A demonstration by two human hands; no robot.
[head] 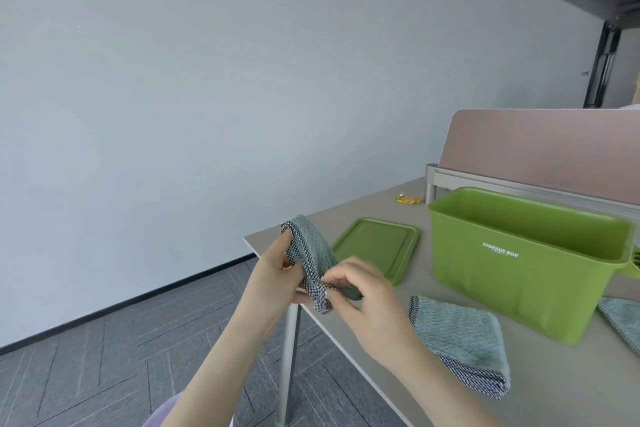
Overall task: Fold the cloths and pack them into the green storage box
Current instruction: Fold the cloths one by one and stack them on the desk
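A grey-green cloth with checked trim (313, 246) is held up over the table's left corner. My left hand (277, 274) grips its checked edge, and my right hand (360, 291) pinches the lower corner of the same cloth. A second cloth (460, 340), folded, lies on the table to the right of my right hand. A third cloth (620, 319) shows partly behind the box at the right edge. The green storage box (519, 270) stands open on the table; its inside bottom is hidden.
The green lid (377, 246) lies flat to the left of the box. A small yellow packet (408, 199) sits at the back by a pink desk divider (540, 146). The grey table (554, 385) has its edge and a metal leg (289, 357) near my arms.
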